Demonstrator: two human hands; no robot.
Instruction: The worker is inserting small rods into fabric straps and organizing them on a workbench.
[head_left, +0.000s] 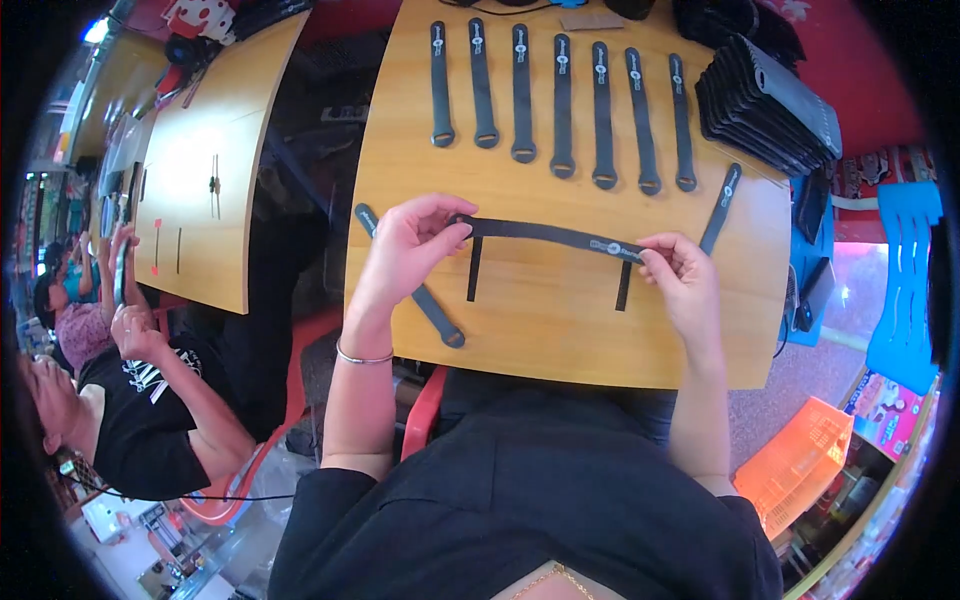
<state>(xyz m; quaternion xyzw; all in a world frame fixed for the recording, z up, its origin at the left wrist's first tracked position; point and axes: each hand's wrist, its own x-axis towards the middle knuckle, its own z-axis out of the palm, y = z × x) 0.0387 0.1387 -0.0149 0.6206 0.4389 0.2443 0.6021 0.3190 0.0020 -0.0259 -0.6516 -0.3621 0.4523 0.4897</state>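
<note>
A black strap (545,234) with a pale printed mark is stretched sideways above the table, bowing slightly upward. My left hand (415,240) pinches its left end, and my right hand (682,280) pinches the right end beside the mark. Below it, two short black strips (474,270) lie upright on the wood, one under each half. Partly behind my left wrist lies a slanted strap (437,318) with a slotted end. Another slanted strap (722,208) rests just beyond my right hand. Several similar straps (562,105) lie in a row across the far part.
The wooden table (560,345) spans the middle. A stack of black folded pieces (770,105) stands at its far right corner. An orange crate (800,460) sits at lower right, near a blue plastic chair (905,270). At left, a co-worker (150,400) sits by another table (205,180).
</note>
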